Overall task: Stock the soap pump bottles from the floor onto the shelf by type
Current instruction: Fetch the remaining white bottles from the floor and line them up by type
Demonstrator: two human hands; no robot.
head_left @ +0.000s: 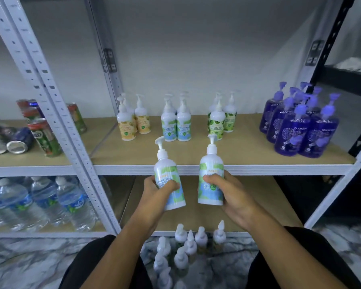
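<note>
Head view: my left hand (pixel 154 191) and right hand (pixel 229 189) each grip a blue-green bottle (pixel 168 172); four sorted groups (pixel 183 126) stand on the shelf (pixel 279 170), floor bottles (pixel 188 247) wait lower centre.

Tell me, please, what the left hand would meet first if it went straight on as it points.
Probably the shelf's front edge, just above the left hand; depth is unclear, and if it clears that, the blue-green hand wash bottles stand next.
</note>
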